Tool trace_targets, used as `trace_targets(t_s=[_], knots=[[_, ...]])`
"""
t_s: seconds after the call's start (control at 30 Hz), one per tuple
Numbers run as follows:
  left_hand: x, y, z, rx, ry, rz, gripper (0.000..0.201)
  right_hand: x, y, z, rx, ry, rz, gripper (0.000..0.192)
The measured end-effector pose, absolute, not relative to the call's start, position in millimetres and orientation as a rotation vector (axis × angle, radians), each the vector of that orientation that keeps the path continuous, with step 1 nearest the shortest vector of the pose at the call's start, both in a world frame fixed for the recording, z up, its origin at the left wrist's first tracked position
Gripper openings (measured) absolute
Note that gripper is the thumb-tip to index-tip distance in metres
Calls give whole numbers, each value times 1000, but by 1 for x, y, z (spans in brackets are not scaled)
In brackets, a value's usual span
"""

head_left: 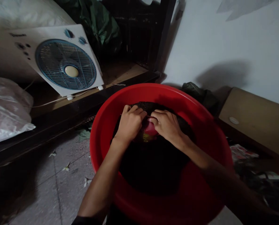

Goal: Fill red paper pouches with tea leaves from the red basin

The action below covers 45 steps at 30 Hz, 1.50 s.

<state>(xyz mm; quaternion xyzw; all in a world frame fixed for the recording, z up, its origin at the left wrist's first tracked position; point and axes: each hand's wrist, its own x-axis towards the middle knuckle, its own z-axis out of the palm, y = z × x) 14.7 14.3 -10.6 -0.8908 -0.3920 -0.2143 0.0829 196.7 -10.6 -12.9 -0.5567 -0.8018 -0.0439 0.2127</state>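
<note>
Both hands are inside a large red plastic basin [104, 115], close together over dark, grainy material [151, 168] that fills its bottom. A small, smooth, pinkish-red object [150, 128] with yellow at its lower end lies between them; it looks like a packet, though its kind is not clear. My left hand [133, 120] has its fingers curled on the object's upper left edge. On the other side, my right hand [166, 123] pinches the upper right edge, thumb towards the middle. The fingertips are partly hidden.
A white box fan [71, 72] with a blue grille stands on a low wooden ledge at left, beside a pale plastic sack [8, 109]. Small white scraps [66, 167] lie on the tiled floor. A tan board [256, 115] is at right, against the white wall [235, 43].
</note>
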Motion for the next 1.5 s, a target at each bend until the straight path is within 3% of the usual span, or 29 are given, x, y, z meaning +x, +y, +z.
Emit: trace_targets(t_s=[0.2, 0.43, 0.77, 1.03, 1.2, 1.43, 1.5], knots=[[22, 11, -13, -2572, -1279, -649, 26, 209, -16, -15, -1424, -2286, -181, 14], [22, 11, -10, -2708, -1050, -621, 15, 216, -16, -18, -1383, -2274, -219, 14], [25, 11, -11, -2695, -1155, -580, 25, 233, -22, -26, -1464, -2120, -79, 13], [0, 22, -1, -2772, -1181, -596, 25, 266, -29, -30, -1408, -1992, 268, 17], [12, 17, -5, -2713, -1139, -561, 23, 256, -38, -38, -1415, -1878, 60, 33], [20, 12, -6, -2712, -1090, -554, 23, 247, -35, -33, -1379, -2131, -110, 11], [17, 14, -6, -2739, -1035, -578, 20, 243, -33, -31, -1358, -2224, -205, 14]])
